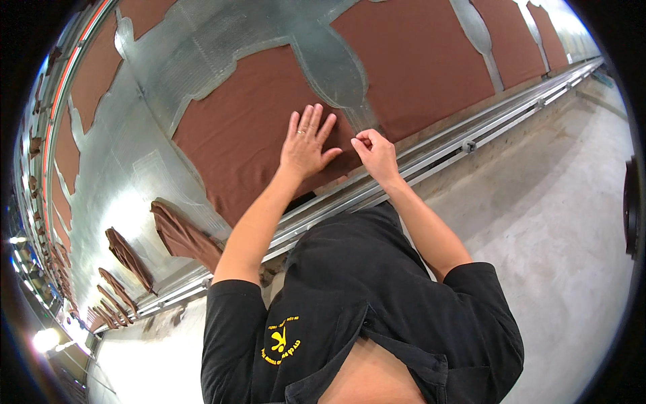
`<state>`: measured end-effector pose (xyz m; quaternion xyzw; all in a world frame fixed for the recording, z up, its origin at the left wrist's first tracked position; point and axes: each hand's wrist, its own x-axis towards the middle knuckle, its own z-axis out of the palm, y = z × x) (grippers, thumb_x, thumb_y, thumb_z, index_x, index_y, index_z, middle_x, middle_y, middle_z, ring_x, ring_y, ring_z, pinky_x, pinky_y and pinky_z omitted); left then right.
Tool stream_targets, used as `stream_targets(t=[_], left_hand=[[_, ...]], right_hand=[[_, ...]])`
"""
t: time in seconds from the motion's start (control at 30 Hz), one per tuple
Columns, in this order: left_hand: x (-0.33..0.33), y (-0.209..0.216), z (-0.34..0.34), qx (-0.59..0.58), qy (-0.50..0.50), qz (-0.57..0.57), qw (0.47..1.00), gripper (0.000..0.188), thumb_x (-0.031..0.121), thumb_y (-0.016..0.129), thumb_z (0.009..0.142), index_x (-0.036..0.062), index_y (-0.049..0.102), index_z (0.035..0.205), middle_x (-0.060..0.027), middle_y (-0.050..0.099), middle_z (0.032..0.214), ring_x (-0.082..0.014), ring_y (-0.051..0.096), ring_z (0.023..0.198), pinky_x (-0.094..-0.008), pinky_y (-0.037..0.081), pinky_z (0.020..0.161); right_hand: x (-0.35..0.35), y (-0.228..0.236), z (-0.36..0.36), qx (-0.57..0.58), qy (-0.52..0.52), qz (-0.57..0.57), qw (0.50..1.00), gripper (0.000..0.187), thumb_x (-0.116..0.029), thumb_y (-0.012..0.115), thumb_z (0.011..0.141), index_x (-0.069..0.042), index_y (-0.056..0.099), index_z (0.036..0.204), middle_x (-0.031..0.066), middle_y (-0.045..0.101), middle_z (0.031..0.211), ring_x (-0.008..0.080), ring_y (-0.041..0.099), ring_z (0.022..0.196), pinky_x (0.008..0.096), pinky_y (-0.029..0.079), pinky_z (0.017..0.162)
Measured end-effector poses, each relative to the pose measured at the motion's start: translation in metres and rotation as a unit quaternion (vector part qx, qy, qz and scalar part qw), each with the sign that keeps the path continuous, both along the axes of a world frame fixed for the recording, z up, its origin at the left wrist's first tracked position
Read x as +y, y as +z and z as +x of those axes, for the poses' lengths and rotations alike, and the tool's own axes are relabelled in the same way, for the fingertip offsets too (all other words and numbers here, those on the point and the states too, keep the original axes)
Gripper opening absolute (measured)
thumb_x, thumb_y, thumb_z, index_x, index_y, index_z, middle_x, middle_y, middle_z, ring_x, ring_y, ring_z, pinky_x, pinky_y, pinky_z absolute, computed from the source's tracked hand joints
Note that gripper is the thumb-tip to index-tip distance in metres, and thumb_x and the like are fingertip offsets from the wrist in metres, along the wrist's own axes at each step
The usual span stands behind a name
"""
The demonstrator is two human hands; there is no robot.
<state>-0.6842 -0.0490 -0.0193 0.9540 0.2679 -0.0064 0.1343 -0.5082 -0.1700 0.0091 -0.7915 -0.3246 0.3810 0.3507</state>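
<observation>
My left hand (308,147) lies flat with its fingers spread on a brown leather hide (249,114), which is laid out on the grey metal plate (151,128). A ring shows on one of its fingers. Just to the right, my right hand (378,156) is closed, thumb and fingertips drawn together, above the narrow strip of bare plate by the hide's right edge. What it pinches, if anything, is too small to make out. A second brown hide (417,67) is spread flat beyond it to the right.
A metal rail (444,151) runs along the plate's near edge, close to my body. At left, a brown hide (182,232) hangs over an edge in folds, with several more behind it. Pale concrete floor (538,222) lies at right.
</observation>
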Motion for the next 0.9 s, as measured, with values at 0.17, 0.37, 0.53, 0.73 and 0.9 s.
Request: stream_targets(t=[0.17, 0.37, 0.53, 0.73, 0.9], left_hand=[[-0.031, 0.001, 0.013, -0.047, -0.023, -0.026, 0.998, 0.079, 0.063, 0.047, 0.096, 0.0164, 0.035, 0.158, -0.0153, 0.025, 0.166, -0.0321, 0.02, 0.155, -0.0532, 0.012, 0.125], [-0.009, 0.004, -0.02, -0.063, 0.097, 0.02, 0.993, 0.076, 0.056, 0.05, 0.098, 0.0134, 0.034, 0.158, -0.0184, 0.023, 0.166, -0.0352, 0.02, 0.154, -0.0524, 0.013, 0.125], [-0.074, 0.008, 0.002, -0.054, 0.009, -0.039, 0.998, 0.082, 0.057, 0.071, 0.08, 0.0096, 0.048, 0.144, -0.0165, 0.036, 0.154, -0.0368, 0.027, 0.146, -0.0554, 0.019, 0.119], [-0.094, 0.017, -0.003, -0.216, -0.047, -0.171, 0.96, 0.04, 0.035, 0.061, 0.098, 0.0086, 0.063, 0.129, -0.0166, 0.06, 0.135, -0.0342, 0.05, 0.133, -0.0457, 0.037, 0.114], [-0.096, 0.051, -0.102, -0.258, 0.2, -0.143, 0.934, 0.018, 0.016, 0.072, 0.087, 0.0044, 0.073, 0.101, -0.0136, 0.072, 0.108, -0.0337, 0.067, 0.103, -0.045, 0.052, 0.092]], right_hand=[[-0.017, -0.004, 0.0, -0.003, 0.032, -0.038, 0.999, 0.029, -0.02, 0.075, 0.088, 0.0, 0.067, 0.108, 0.0144, 0.072, 0.093, 0.0239, 0.069, 0.082, 0.0371, 0.055, 0.077], [-0.023, -0.006, 0.003, -0.012, 0.03, 0.03, 0.999, 0.025, -0.006, 0.071, 0.088, -0.001, 0.065, 0.111, 0.0137, 0.072, 0.095, 0.0233, 0.069, 0.086, 0.0359, 0.055, 0.079], [-0.016, 0.005, 0.002, -0.038, 0.051, 0.009, 0.998, 0.023, -0.006, 0.07, 0.089, 0.0, 0.065, 0.111, 0.0147, 0.072, 0.095, 0.024, 0.07, 0.086, 0.0356, 0.056, 0.078], [0.018, 0.015, -0.028, -0.179, 0.202, 0.151, 0.951, 0.037, -0.019, 0.066, 0.095, 0.001, 0.063, 0.126, 0.021, 0.066, 0.122, 0.0336, 0.064, 0.112, 0.0427, 0.051, 0.097], [0.064, -0.015, -0.076, -0.335, 0.404, 0.183, 0.831, 0.069, -0.047, 0.054, 0.101, -0.003, 0.04, 0.152, 0.0251, 0.035, 0.158, 0.0405, 0.033, 0.148, 0.0521, 0.025, 0.121]])
